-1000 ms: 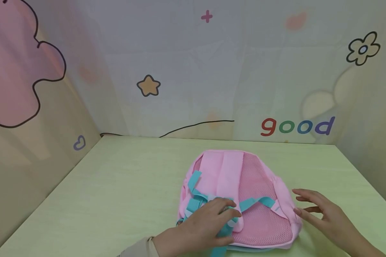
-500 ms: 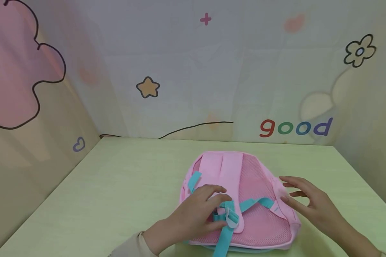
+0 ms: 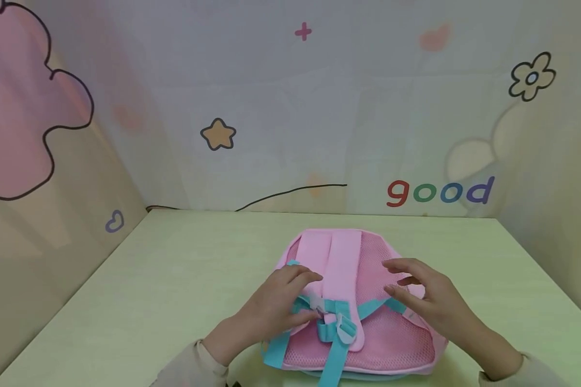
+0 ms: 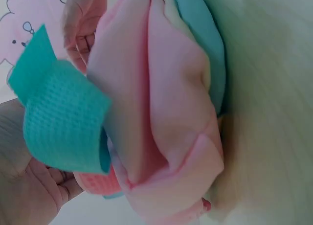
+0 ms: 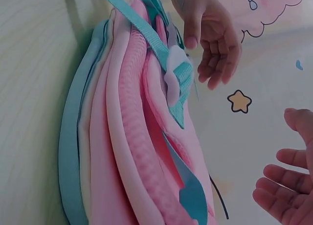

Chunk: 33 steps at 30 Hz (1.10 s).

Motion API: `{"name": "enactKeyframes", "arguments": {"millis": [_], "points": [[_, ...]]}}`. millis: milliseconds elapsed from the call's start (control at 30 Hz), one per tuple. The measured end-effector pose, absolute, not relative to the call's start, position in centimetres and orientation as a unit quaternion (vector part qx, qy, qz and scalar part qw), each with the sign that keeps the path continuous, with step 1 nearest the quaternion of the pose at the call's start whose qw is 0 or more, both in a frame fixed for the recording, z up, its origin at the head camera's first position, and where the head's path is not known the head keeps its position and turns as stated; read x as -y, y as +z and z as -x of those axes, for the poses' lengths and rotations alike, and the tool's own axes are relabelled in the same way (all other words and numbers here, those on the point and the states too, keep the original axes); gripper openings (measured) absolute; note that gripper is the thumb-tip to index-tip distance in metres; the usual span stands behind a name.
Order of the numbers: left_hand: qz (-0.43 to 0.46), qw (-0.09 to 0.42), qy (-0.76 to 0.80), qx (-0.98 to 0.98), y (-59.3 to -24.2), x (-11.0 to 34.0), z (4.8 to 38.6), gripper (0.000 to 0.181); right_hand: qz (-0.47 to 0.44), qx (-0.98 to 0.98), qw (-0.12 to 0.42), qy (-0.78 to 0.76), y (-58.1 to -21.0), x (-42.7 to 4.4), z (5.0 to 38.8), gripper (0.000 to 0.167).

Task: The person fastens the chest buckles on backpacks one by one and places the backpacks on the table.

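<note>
Shows a pink backpack point(image 3: 344, 279) lying strap side up on a pale green table point(image 3: 174, 279), near and right of centre. Includes a left hand point(image 3: 273, 301) above its left side and a right hand point(image 3: 428, 287) above its right, both with relaxed, spread fingers, plus a turquoise strap point(image 3: 336, 355) trailing nearward from a white buckle point(image 3: 346, 329) between them.

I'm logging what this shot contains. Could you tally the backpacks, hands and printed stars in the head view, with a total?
Backpack: 1
Hands: 2 (left hand, right hand)
Printed star: 1
Total: 4
</note>
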<state>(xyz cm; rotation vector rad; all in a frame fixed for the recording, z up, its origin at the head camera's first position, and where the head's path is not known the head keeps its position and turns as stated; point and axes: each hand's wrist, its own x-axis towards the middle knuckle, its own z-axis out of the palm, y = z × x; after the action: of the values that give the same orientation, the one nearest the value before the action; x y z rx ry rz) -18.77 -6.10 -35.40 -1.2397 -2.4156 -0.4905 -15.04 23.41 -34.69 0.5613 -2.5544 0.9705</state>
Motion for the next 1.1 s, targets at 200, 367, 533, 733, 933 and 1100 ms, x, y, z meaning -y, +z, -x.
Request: {"name": "enactKeyframes", "arguments": {"millis": [200,367,533,733,933,1100], "points": [[0.420,0.147,-0.180,0.877,-35.7,6.7,19.5,0.055,-0.241,0.885,0.188,0.351,-35.4,-21.2,15.7,0.034],[0.410,0.115,-0.186,0.885,-35.9,6.9,19.8,0.050,-0.272,0.874,0.177,0.361,-36.3,-19.6,16.3,0.031],[0.404,0.099,-0.185,0.890,-36.1,6.9,20.1,0.045,-0.296,0.869,0.155,0.364,-36.7,-17.8,16.5,0.029],[0.404,0.097,-0.183,0.891,-36.3,6.7,20.3,0.038,-0.296,0.889,0.107,0.334,-36.8,-16.2,16.7,0.032],[0.401,0.095,-0.179,0.893,-36.6,6.5,20.4,0.033,-0.299,0.907,0.130,0.266,-37.4,-14.8,16.9,0.032],[0.393,0.085,-0.179,0.898,-36.8,6.4,20.4,0.032,-0.283,0.916,0.148,0.244,-38.0,-14.2,16.9,0.025]]}}
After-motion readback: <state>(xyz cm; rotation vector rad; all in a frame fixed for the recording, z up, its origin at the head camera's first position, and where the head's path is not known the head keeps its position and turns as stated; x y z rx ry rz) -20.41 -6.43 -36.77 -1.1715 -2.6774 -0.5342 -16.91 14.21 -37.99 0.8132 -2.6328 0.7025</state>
